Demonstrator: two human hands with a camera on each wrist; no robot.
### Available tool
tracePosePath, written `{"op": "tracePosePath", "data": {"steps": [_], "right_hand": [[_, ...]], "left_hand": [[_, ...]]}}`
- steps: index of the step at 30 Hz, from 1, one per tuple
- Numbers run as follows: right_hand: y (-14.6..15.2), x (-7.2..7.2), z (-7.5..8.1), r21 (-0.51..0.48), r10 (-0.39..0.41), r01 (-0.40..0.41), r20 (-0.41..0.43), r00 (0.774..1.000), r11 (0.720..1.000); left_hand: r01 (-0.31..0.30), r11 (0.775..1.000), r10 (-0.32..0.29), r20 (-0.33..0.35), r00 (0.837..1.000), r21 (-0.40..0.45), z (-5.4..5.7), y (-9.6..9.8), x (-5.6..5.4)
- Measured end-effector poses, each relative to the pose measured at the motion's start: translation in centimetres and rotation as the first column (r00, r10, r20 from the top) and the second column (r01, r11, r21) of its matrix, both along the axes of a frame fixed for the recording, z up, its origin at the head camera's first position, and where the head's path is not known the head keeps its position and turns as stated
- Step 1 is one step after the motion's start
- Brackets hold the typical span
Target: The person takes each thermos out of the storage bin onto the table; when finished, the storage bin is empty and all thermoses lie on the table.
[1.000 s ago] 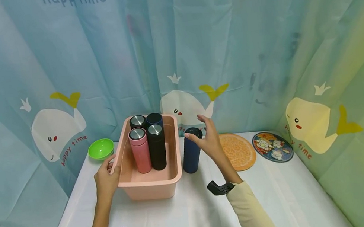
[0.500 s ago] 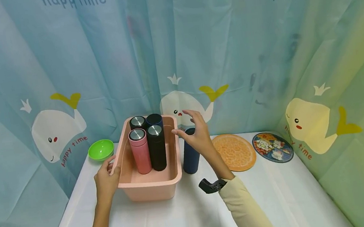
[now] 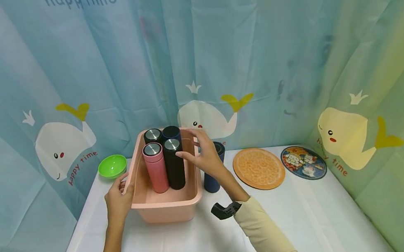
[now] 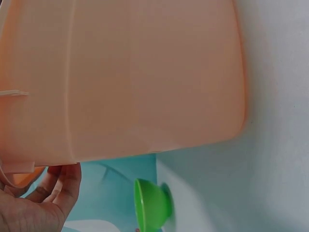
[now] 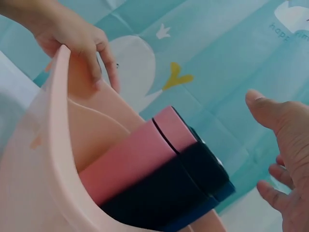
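A pink plastic tub (image 3: 170, 210) holds several upright thermos bottles: a pink thermos (image 3: 158, 172), a black thermos (image 3: 175, 170) at the front, and two dark ones behind. My left hand (image 3: 119, 197) grips the tub's left rim, its fingers wrapped over the edge, as the left wrist view also shows. Over the tub's right side is my right hand (image 3: 206, 154), thumb and fingers spread. Its thumb tip comes close to the front black thermos in the head view; the right wrist view shows a gap between that hand (image 5: 294, 150) and the bottles. Outside the tub stands a navy thermos (image 3: 212, 181), partly hidden by the right hand.
A green bowl (image 3: 112, 166) sits behind the tub's left side. To the right lie an orange-slice mat (image 3: 259, 168) and a patterned round mat (image 3: 303, 162) on the white table (image 3: 303, 222). A whale-print curtain (image 3: 213, 58) hangs behind.
My right hand has moved left, from above the navy thermos to over the tub's right rim, near the front black thermos. The left hand, tub and bottles have stayed put.
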State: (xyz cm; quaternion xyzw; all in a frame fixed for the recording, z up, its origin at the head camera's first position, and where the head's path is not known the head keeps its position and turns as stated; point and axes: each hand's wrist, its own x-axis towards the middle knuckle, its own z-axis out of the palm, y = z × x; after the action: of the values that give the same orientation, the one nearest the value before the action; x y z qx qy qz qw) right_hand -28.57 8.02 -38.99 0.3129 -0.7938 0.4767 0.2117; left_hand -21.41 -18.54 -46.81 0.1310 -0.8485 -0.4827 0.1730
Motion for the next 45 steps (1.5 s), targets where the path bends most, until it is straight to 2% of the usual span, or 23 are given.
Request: {"op": "tracePosePath", "data": {"steps": [4, 13, 21, 31, 37, 45], "right_hand": [[-0.6, 0.2, -0.3, 0.027, 0.033, -0.035, 0.086, 0.996, 0.999], [-1.6, 0.7, -1.4, 0.092, 0.002, -0.021, 0.201, 0.979, 0.996], [-2.4, 0.6, -2.3, 0.052, -0.037, 0.026, 0.217, 0.975, 0.998], [-3.1, -0.4, -3.7, -0.106, 0.088, -0.064, 0.234, 0.968, 0.992], [-3.3, -0.8, -4.3, -0.122, 0.086, -0.058, 0.243, 0.966, 0.991], [-3.2, -1.5, -4.9, -0.103, 0.034, -0.007, 0.264, 0.964, 0.995]], "left_hand": [[0.0, 1.0, 0.0, 0.007, 1.0, 0.001, 0.0, 0.0, 0.0], [0.001, 1.0, -0.001, -0.002, 1.0, 0.002, 0.2, 0.1, 0.0], [-0.003, 1.0, 0.003, -0.023, 1.0, -0.011, 0.1, 0.1, 0.1], [-0.003, 1.0, 0.003, 0.002, 1.0, -0.004, 0.0, 0.1, 0.0], [-0.006, 1.0, 0.006, 0.001, 1.0, -0.004, -0.1, 0.1, 0.1], [-0.002, 1.0, 0.002, -0.014, 1.0, -0.011, 0.0, 0.2, 0.1]]}}
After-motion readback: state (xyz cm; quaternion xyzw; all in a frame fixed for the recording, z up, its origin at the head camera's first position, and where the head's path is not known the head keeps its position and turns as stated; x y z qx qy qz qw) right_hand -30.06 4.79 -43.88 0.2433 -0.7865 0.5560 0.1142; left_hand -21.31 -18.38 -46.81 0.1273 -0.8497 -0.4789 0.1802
